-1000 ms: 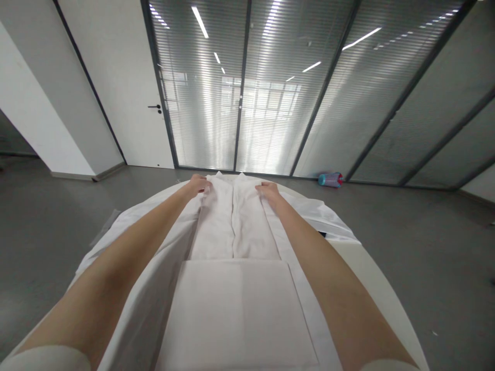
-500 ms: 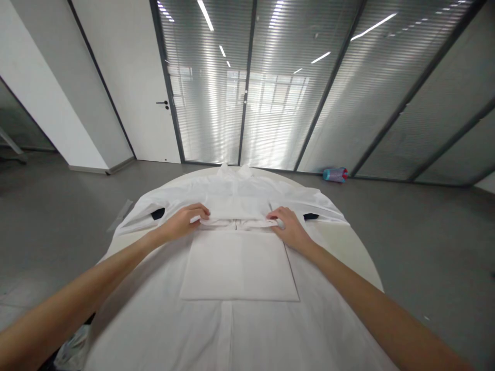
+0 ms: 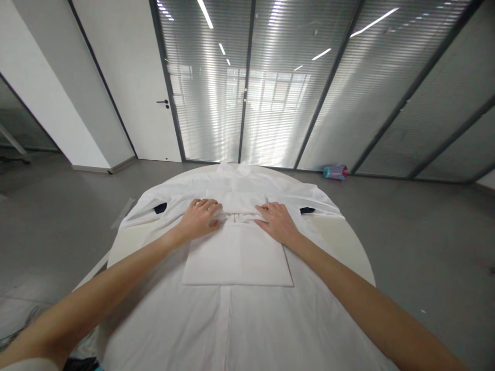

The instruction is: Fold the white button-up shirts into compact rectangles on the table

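A long white garment [image 3: 247, 324] lies over a round table, its collar end [image 3: 232, 168] at the far side and its sleeves out to both sides. On its middle is a flat folded rectangular panel [image 3: 236, 265] of the same white cloth. My left hand [image 3: 201, 219] holds the gathered cloth at the panel's far edge, thumb on the near side and fingers beyond. My right hand [image 3: 276, 222] grips the same gathered strip further right, its fingers longer and straighter. Puckered folds [image 3: 235, 218] run between the two hands.
The pale tabletop [image 3: 340, 247] shows at both sides of the garment. A blue and pink basket-like object [image 3: 334, 172] lies on the floor by the glass wall [image 3: 278, 118]. A clear plastic sheet [image 3: 122, 214] sticks out at the table's left. A white door [image 3: 143, 129] stands behind.
Both hands have moved inward along the panel's far edge, closer to each other. The panel's near edge appears a little farther from me.
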Motion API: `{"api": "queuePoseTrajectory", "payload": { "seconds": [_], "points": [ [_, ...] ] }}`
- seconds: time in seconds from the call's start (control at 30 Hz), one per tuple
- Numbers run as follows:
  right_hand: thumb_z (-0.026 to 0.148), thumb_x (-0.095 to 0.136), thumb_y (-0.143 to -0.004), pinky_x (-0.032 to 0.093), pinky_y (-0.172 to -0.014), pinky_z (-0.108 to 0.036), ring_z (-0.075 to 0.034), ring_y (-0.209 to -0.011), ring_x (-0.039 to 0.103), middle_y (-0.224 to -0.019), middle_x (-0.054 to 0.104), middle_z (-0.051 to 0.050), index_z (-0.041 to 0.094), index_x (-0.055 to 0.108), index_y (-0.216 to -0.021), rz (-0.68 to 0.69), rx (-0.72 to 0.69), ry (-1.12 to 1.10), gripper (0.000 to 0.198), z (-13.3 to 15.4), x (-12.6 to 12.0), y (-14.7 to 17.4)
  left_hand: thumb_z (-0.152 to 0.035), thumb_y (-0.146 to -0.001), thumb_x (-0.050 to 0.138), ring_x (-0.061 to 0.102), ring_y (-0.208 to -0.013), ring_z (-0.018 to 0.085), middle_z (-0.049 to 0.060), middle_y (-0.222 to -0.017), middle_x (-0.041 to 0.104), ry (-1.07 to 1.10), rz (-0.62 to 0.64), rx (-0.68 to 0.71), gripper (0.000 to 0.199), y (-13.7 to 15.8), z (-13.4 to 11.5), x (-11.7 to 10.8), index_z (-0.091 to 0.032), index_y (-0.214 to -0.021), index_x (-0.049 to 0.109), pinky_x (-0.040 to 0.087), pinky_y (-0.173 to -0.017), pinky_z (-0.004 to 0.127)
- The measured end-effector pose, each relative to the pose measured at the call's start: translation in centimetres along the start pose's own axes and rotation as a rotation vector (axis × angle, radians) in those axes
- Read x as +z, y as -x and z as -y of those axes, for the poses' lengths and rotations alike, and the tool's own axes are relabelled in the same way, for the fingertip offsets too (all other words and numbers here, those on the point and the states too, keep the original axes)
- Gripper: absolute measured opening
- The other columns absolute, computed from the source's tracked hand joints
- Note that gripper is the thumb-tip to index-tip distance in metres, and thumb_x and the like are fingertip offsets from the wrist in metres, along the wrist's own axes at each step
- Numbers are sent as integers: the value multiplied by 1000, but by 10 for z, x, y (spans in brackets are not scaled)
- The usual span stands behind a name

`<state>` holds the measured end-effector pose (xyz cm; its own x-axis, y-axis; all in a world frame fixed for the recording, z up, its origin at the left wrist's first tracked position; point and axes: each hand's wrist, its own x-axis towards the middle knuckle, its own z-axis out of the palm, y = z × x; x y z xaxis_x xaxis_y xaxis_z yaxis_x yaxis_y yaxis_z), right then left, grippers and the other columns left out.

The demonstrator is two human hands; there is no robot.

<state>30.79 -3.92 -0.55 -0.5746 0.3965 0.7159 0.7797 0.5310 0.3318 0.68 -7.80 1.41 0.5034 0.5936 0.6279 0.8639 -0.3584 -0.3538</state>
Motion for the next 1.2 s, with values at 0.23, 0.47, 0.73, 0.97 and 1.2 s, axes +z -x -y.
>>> {"api": "queuePoseTrajectory", "payload": {
  "seconds": [0.23,0.47,0.73,0.97,1.2],
  "points": [
    [14,57,-93,34,-85,-38,-26,-98,54,-106,64,-11,18,69,-109,71,71,50,21,19,4,-7,-19,-96,49,60,-104,29,12,-118,66,0,-64,-28,32,-3,-14,24,-19,-127,60,43,-87,44],
    [15,53,-96,33,-85,-39,-25,-95,52,-97,64,-10,18,70,-102,-23,28,33,19,16,6,0,-19,-100,45,63,-94,25,11,-105,70,81,-192,-20,29,6,-7,26,-18,-118,67,45,-79,38],
    [16,57,-94,36,-80,-34,-23,-91,52,-93,61,-8,17,70,-94,53,-74,-27,13,11,4,3,-19,-99,49,61,-96,23,10,-106,68,154,-159,100,28,11,-3,23,-21,-112,73,49,-78,35],
    [42,48,-101,37,-83,-36,-21,-90,57,-92,65,-7,19,71,-85,0,68,-234,37,19,-12,-8,-39,-97,52,63,-81,20,8,-90,67,240,17,18,32,-10,0,-1,-22,-86,78,49,-73,33],
    [39,26,-106,35,-106,-39,-25,-127,50,-139,58,-12,18,61,-130,55,354,-338,48,37,2,-101,-20,-98,36,59,-121,27,15,-129,64,353,3,-189,42,-81,-22,15,-13,-129,64,44,-105,42]
  ]
}}
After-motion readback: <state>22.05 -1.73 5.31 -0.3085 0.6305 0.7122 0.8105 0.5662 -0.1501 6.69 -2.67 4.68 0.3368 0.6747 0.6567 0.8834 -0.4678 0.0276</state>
